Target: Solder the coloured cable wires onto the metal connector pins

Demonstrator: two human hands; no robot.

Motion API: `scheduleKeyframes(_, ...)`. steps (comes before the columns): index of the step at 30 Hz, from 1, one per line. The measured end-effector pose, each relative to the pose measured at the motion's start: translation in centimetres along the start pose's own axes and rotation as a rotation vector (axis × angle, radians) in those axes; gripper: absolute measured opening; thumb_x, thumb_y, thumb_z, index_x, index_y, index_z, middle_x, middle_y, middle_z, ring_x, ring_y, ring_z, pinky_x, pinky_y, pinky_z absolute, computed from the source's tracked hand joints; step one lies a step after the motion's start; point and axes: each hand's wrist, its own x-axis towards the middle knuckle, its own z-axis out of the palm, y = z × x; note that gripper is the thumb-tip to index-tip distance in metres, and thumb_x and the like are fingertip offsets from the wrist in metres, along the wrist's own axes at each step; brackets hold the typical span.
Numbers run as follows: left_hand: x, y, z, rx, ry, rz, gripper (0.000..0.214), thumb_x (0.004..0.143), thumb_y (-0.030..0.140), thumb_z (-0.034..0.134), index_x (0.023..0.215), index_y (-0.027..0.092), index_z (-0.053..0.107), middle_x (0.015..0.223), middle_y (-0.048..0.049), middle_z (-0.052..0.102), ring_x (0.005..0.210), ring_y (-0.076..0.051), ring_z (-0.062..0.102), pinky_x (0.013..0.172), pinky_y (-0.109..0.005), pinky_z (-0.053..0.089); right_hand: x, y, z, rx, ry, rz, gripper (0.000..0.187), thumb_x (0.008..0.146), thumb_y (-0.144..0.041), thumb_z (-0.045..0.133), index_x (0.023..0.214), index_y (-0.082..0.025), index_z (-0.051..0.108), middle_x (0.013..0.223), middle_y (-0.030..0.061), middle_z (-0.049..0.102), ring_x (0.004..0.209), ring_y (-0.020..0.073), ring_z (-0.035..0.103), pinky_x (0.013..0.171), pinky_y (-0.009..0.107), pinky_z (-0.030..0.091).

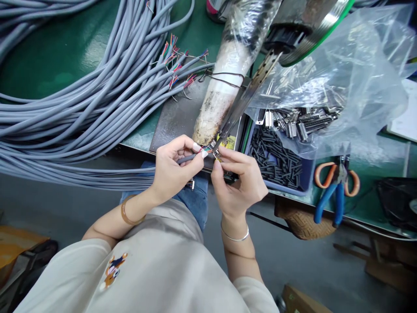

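Observation:
My left hand is closed around the end of a grey cable, whose stripped coloured wires stick out at my fingertips. My right hand pinches a small metal part at those wire ends; I cannot make out what it is. Both hands meet just below the tip of a long metal strip that slants down from a reel. A taped, plastic-wrapped cylinder stands right behind the hands.
A thick bundle of grey cables with stripped ends covers the green bench on the left. A blue tray of black sleeves, a plastic bag of metal connectors, orange scissors and blue pliers lie to the right.

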Motion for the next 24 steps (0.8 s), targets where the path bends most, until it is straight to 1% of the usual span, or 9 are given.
scheduleKeyframes(9,-0.22,-0.11,-0.13,0.041,0.001,-0.006,0.017,0.075,0.022,0.079,0.071,0.018,0.063,0.059,0.0043,0.058,0.052,-0.006,0.051,0.049,-0.017,0.043,-0.27,0.05,-0.04,-0.007,-0.006,-0.007,0.017,0.089,-0.012,0.073,0.092,-0.025,0.062,0.107,0.003,0.081,0.089,0.0174,0.079,0.077,0.032,0.066)
scheduleKeyframes(15,-0.3,0.01,0.0,0.041,0.004,0.032,0.014,0.075,0.019,0.075,0.07,0.018,0.062,0.058,0.0047,0.057,0.051,-0.006,0.05,0.048,-0.017,0.042,-0.25,0.19,-0.04,0.018,0.007,-0.008,0.018,0.087,-0.01,0.075,0.093,-0.024,0.064,0.105,0.0033,0.082,0.09,0.0167,0.079,0.079,0.03,0.064)
scheduleKeyframes(21,-0.35,-0.13,0.14,0.041,0.014,0.011,0.016,0.076,0.021,0.078,0.072,0.019,0.063,0.059,0.0044,0.057,0.053,-0.007,0.052,0.049,-0.017,0.043,0.04,0.14,0.0,0.0,0.0,-0.002,0.017,0.088,-0.011,0.075,0.094,-0.024,0.065,0.103,0.0022,0.081,0.091,0.0172,0.079,0.08,0.032,0.064)
scheduleKeyframes(24,-0.36,-0.07,0.2,0.02,0.026,0.026,0.017,0.077,0.021,0.079,0.072,0.018,0.063,0.059,0.0047,0.058,0.053,-0.006,0.053,0.051,-0.017,0.045,0.26,-0.02,-0.03,-0.011,0.002,-0.01,0.018,0.088,-0.011,0.076,0.094,-0.024,0.065,0.104,0.0024,0.082,0.091,0.0172,0.079,0.08,0.032,0.064)
